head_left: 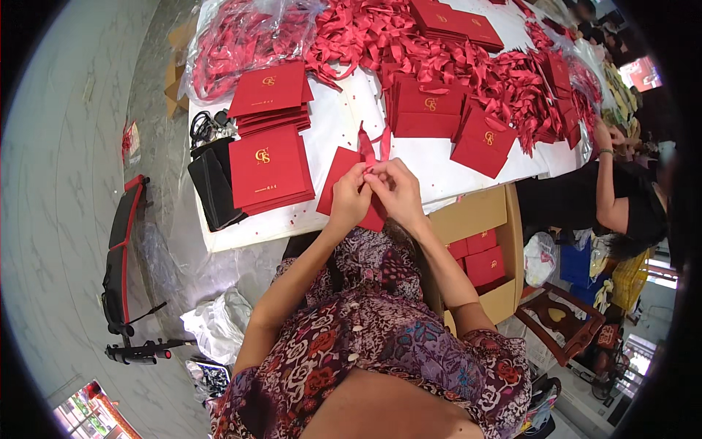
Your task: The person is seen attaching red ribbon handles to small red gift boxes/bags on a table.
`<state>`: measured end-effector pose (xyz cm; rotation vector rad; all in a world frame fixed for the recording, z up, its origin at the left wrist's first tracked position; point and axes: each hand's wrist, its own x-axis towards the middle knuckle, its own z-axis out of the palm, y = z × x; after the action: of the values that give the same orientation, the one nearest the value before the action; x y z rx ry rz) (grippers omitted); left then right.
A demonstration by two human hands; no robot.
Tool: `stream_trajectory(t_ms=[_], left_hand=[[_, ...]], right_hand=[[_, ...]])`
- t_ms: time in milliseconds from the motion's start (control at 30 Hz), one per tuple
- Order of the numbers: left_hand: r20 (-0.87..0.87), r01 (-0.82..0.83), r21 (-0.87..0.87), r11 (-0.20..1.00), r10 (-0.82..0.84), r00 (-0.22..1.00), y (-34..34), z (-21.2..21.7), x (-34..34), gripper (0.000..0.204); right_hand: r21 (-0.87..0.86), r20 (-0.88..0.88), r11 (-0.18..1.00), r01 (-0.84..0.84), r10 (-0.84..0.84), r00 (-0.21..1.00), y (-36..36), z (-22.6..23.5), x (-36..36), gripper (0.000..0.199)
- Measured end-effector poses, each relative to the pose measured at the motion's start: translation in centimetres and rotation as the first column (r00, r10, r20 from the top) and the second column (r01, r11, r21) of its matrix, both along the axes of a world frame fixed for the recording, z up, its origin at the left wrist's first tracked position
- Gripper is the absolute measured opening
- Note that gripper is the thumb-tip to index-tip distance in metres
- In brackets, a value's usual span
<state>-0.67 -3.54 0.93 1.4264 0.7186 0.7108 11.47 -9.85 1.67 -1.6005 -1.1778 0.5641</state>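
Observation:
At the table's near edge lies a red paper gift bag [337,168], partly covered by my hands. A red ribbon [385,142] rises from its top, both tails pointing away from me. My left hand [349,196] pinches the ribbon near its base, fingertips pressed together. Close against it, my right hand [398,192] also has thumb and fingers closed on the ribbon. The spot where the fingertips meet is mostly hidden. Left of my hands sit two stacks of flat red bags, a nearer stack [270,170] and a farther stack [269,91].
Loose red ribbons [351,36] and more red bags [430,106] cover the far side of the white table [344,110]. A black pouch [212,183] lies at the left edge. A cardboard box [504,300] holding red bags stands right of my legs. Another person's arm [607,183] reaches in at right.

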Motion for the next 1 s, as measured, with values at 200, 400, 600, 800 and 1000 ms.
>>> stream_trajectory(t_ms=[200,400,600,800,1000], left_hand=[[0.308,0.122,-0.383,0.916,0.002,0.951,0.9,-1.5,-0.3,0.023],[0.615,0.397,-0.73,0.556,0.28,0.737,3.7,1.8,-1.7,0.012],[0.165,0.09,-0.555,0.827,0.003,0.986,4.7,1.4,-2.2,0.02],[-0.438,0.149,0.504,0.851,0.103,0.893,2.6,-0.3,0.5,0.05],[-0.587,0.272,0.545,0.793,0.129,0.799,3.1,0.7,1.5,0.04]], right_hand=[[0.034,-0.266,0.998,-0.05,0.057,0.962,0.2,1.0,0.7,0.011],[0.104,-0.626,0.983,-0.148,0.18,0.759,-2.1,1.7,5.1,0.006],[-0.144,-0.554,0.987,-0.076,-0.017,0.832,-4.0,0.8,7.6,0.01],[-0.185,-0.051,0.981,0.06,-0.071,0.996,-3.1,-1.2,4.9,0.013],[-0.154,0.224,0.978,0.143,-0.107,0.969,-1.8,-1.2,2.8,0.012]])
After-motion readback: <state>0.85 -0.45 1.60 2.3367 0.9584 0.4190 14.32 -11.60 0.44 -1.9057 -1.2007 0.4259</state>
